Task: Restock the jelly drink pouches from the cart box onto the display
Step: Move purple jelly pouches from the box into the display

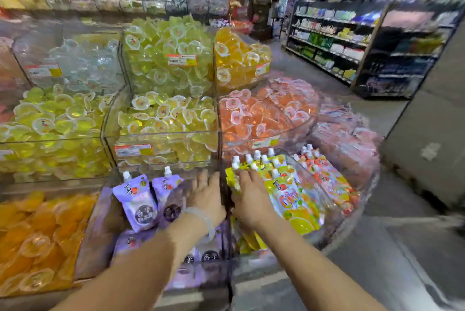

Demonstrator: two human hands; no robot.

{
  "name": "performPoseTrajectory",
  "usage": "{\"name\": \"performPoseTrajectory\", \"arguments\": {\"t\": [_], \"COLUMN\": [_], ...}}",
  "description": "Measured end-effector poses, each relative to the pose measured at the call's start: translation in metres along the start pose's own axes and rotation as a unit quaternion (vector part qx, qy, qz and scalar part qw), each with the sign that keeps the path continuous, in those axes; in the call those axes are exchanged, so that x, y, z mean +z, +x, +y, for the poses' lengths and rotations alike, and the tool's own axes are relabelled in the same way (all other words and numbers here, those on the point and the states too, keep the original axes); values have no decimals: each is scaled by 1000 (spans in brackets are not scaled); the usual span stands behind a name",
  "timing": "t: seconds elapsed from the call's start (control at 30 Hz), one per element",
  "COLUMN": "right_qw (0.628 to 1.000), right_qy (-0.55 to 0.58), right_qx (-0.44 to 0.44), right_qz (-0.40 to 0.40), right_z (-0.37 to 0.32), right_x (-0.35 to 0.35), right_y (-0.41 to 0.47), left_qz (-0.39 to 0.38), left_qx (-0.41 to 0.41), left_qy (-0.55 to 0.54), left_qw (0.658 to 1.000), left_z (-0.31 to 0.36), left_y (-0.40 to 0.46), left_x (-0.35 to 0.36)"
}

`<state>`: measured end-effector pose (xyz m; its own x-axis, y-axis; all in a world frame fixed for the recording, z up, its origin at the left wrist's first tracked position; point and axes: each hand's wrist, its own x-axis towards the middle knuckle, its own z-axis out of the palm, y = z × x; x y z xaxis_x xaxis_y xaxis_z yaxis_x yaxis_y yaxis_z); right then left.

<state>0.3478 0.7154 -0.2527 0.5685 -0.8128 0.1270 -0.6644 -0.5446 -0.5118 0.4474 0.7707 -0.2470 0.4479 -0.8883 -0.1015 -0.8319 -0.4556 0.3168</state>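
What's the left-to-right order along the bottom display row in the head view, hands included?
Orange jelly cups → purple pouches → left hand → right hand → yellow pouches → orange-pink pouches.

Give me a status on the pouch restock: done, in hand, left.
Done: yellow pouches and orange pouches already stand packed in their clear bins.

In hand: the right hand rests on the yellow row, seemingly straightening it, and the left hand reaches into the purple bin. Neither has a grip on a pouch.

Left: the purple pouches look sparse, with only two upright. The cart box is out of view, so remaining stock is unknown.
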Motion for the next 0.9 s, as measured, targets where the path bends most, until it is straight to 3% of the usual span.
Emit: {"name": "performPoseTrajectory", "arguments": {"t": [0.27,0.4,0.7,0.9], "right_qw": [982,959,883,853], "right_qy": [-109,-138,-110,-94], "right_qx": [142,246,455,509], "right_qz": [53,35,46,60], "right_z": [147,216,347,444], "right_x": [-120,-165,-241,-279], "right_y": [-126,-203,-334,-364], "left_qz": [-12,-42,-135,-161], "left_qx": [189,262,405,479], "left_qy": [70,116,180,193], "left_qw": [979,957,886,841], "left_z": [189,278,447,559], "left_y": [-67,-110,-168,-167], "left_x": [54,95,174,230]}}
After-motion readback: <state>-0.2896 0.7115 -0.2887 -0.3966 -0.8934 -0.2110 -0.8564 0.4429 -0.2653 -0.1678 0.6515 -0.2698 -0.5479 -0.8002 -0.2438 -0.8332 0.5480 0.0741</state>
